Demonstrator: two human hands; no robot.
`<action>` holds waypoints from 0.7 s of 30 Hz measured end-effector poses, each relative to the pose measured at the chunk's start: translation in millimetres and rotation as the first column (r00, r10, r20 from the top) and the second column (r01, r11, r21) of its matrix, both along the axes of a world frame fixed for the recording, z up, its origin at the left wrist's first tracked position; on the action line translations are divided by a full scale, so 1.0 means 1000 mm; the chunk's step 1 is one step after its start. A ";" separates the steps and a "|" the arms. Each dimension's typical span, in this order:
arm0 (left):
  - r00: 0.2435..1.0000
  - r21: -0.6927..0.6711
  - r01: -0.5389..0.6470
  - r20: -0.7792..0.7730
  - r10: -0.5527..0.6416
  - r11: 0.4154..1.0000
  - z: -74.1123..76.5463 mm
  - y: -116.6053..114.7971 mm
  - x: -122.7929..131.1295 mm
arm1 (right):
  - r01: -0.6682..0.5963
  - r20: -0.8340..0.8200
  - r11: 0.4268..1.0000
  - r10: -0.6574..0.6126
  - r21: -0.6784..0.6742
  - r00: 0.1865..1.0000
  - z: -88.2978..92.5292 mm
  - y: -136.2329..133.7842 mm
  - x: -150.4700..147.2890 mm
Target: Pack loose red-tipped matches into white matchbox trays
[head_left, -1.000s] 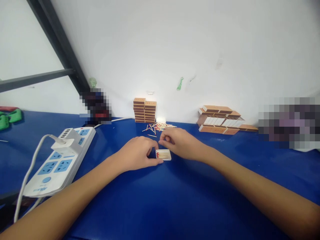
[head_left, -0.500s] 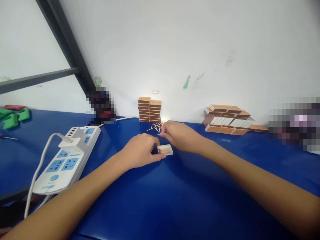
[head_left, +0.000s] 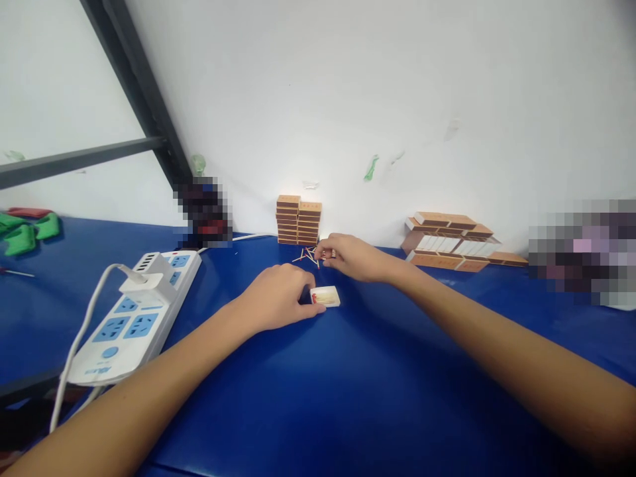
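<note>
My left hand (head_left: 281,298) is closed on a small white matchbox tray (head_left: 332,291), its thumb along the near side and the forefinger at the far left. Several red-tipped matches (head_left: 324,299) lie inside the tray. Beyond it, my right hand (head_left: 348,257) reaches down to a loose pile of matches (head_left: 309,256) on the blue table. Its fingers are bent, with a small gap between thumb and forefinger through which matches show. I see no match clearly gripped there. Part of the pile is hidden behind this hand.
Two stacks of matchboxes (head_left: 298,222) stand against the wall behind the pile. More matchboxes (head_left: 447,262) are built up at the right. A white power strip (head_left: 163,318) with a plugged-in cable lies left. Green objects (head_left: 22,240) sit at the far left.
My right hand has moved slightly back from the tray, and a gap now shows between its thumb and forefinger. My left hand still holds the tray, which sits slightly further left in view.
</note>
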State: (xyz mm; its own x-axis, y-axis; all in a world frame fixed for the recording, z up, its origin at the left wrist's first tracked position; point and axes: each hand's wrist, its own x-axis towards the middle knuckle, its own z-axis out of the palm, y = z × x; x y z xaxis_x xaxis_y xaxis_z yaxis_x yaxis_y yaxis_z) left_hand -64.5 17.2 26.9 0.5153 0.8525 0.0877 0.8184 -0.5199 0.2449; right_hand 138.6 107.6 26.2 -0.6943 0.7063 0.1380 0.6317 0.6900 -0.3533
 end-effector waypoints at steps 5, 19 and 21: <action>1.000 0.003 0.019 -0.004 -0.019 1.000 -0.002 0.000 0.000 | -0.012 0.037 0.999 0.014 -0.037 0.999 -0.013 0.013 -0.005; 0.999 0.031 0.052 -0.001 -0.052 0.998 -0.003 0.001 0.000 | -0.035 -0.048 0.988 0.028 -0.153 0.998 0.001 -0.043 0.014; 0.999 0.037 0.053 -0.004 -0.053 0.998 -0.003 0.000 0.001 | -0.039 -0.031 0.989 0.035 -0.139 0.999 0.001 -0.051 0.015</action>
State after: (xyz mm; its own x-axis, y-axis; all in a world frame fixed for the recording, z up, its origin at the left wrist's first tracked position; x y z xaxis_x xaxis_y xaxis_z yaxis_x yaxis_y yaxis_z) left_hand -63.6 17.5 24.1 0.5599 0.8203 0.1170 0.7903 -0.5711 0.2221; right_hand 153.8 56.4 26.8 -0.7178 0.6936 0.0596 0.5949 0.6556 -0.4650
